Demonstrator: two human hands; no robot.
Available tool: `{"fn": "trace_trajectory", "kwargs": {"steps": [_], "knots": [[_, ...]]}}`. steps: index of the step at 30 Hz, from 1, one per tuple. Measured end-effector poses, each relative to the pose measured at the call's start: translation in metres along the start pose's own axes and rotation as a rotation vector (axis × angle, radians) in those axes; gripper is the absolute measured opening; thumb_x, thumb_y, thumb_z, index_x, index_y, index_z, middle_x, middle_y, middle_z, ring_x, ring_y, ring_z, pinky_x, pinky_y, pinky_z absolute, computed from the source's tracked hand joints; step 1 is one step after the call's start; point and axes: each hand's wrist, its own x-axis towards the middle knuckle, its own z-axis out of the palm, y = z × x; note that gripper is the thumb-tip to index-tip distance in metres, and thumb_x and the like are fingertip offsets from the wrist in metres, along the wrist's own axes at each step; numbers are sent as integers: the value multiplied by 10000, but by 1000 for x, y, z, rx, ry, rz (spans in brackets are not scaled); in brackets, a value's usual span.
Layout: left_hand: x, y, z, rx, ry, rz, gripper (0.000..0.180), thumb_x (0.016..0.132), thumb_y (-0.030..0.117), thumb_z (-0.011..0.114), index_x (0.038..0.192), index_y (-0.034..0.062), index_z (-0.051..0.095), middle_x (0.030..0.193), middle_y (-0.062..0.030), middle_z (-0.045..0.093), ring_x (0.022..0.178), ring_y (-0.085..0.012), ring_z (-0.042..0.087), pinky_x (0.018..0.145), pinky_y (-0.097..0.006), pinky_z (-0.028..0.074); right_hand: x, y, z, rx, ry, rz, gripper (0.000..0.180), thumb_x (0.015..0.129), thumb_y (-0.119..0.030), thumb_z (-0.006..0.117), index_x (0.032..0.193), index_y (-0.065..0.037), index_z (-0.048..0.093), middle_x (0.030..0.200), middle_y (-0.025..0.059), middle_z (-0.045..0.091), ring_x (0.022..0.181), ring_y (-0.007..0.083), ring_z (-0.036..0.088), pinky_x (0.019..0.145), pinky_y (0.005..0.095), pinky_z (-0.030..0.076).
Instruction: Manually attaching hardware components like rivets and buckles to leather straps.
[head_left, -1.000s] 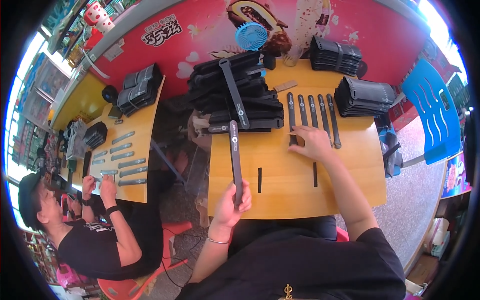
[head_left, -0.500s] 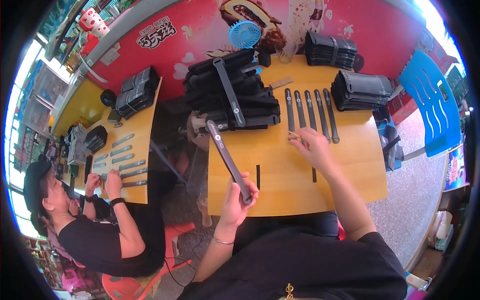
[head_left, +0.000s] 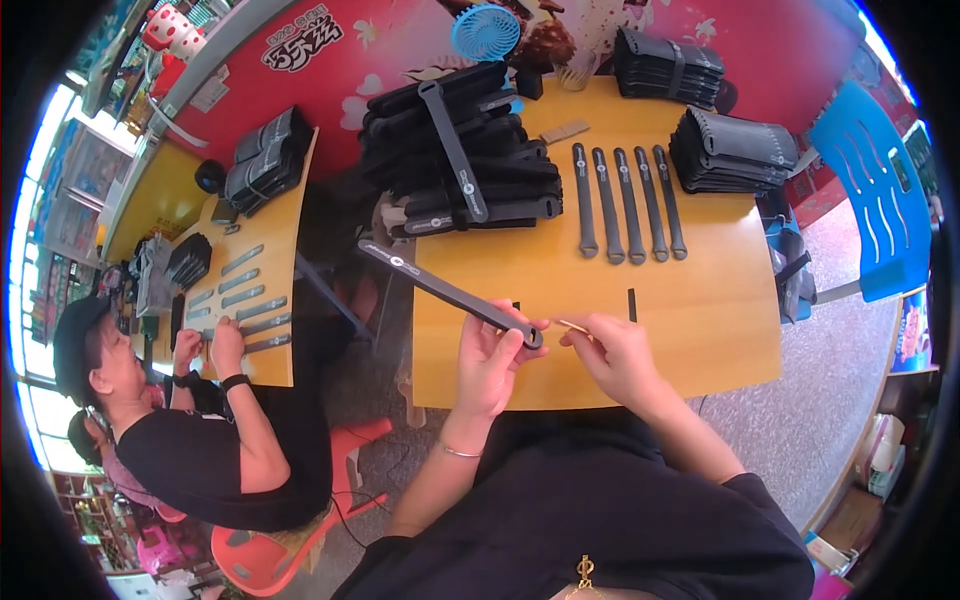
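Over the near edge of the wooden table [head_left: 700, 340], the long black strap [head_left: 450, 292] juts far out past the left edge, gripped only at its rounded end, so I judge it could swing or slip loose; the left hand [head_left: 487, 365] is clamped on that end, while the right hand [head_left: 612, 355] pinches a thin pale stick [head_left: 574, 327] toward it
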Motion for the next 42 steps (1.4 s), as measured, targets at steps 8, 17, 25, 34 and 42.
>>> {"fn": "trace_trajectory", "kwargs": {"steps": [8, 17, 25, 34, 42], "knots": [[3, -4, 1, 6, 130, 128, 323, 884, 47, 594, 1169, 74, 445, 981, -65, 588, 997, -275, 617, 791, -343, 571, -4, -4, 13, -135, -43, -55, 292, 818, -6, 568, 1096, -69, 632, 734, 85, 661, 651, 221, 651, 574, 302, 503], [4, -9, -2, 39, 171, 233, 312, 868, 0, 597, 1138, 63, 452, 967, -96, 612, 993, -285, 621, 809, -369, 561, -1, -5, 20, -216, 27, -138, 377, 765, -31, 613, 1124, -145, 631, 695, 31, 635, 605, 189, 619, 514, 312, 472], [4, -12, -2, 65, 219, 254, 284, 877, 18, 591, 1129, 64, 467, 965, -96, 597, 984, -308, 621, 774, -359, 578, 1, -3, 22, -414, 86, -213, 369, 744, -54, 643, 1090, -180, 660, 668, 5, 605, 561, 175, 566, 471, 302, 442], [6, -14, -3, 161, 221, 308, 282, 878, 5, 582, 1111, 62, 434, 986, -102, 583, 977, -312, 621, 787, -395, 572, 3, 0, 23, -303, 30, -105, 383, 735, -1, 627, 1084, -152, 671, 697, 53, 651, 595, 192, 635, 507, 305, 497], [7, -15, -2, 151, 235, 293, 280, 878, 8, 584, 1111, 57, 436, 978, -99, 581, 976, -311, 621, 786, -390, 571, 5, 3, 24, -347, 83, -179, 377, 738, -37, 635, 1089, -173, 668, 650, 22, 614, 543, 184, 587, 458, 307, 448]]}}
